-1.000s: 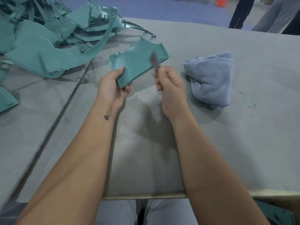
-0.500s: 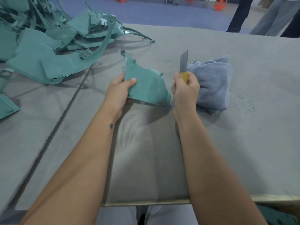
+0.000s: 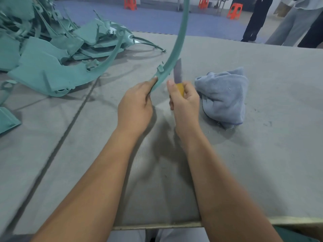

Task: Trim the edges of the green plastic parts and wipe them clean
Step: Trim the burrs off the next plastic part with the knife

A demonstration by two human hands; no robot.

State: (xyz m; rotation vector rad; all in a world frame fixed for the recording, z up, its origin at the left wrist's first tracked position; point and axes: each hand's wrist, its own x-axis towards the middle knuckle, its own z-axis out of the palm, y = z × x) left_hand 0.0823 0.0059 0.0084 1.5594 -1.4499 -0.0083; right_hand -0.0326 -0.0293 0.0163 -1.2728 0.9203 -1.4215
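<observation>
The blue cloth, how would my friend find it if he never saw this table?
Look on the grey felt table, just right of the right hand holding the yellow-handled knife. The crumpled blue-grey towel cloth lies there, soft and alone, unlike the hard green plastic parts piled far left.

- A heap of green plastic parts [image 3: 52,55] fills the far left of the counter [image 3: 262,154], blocking passage there.
- A crumpled blue-grey cloth [image 3: 225,96] lies just right of the right hand [image 3: 185,105], narrowing the way on that side.
- The curved green strip [image 3: 176,48] rises from the left hand [image 3: 136,105] across the space above the counter's middle, with the knife blade [image 3: 178,71] upright just beside it.
- Bare counter lies open to the near left, the near middle and the whole right beyond the cloth.
</observation>
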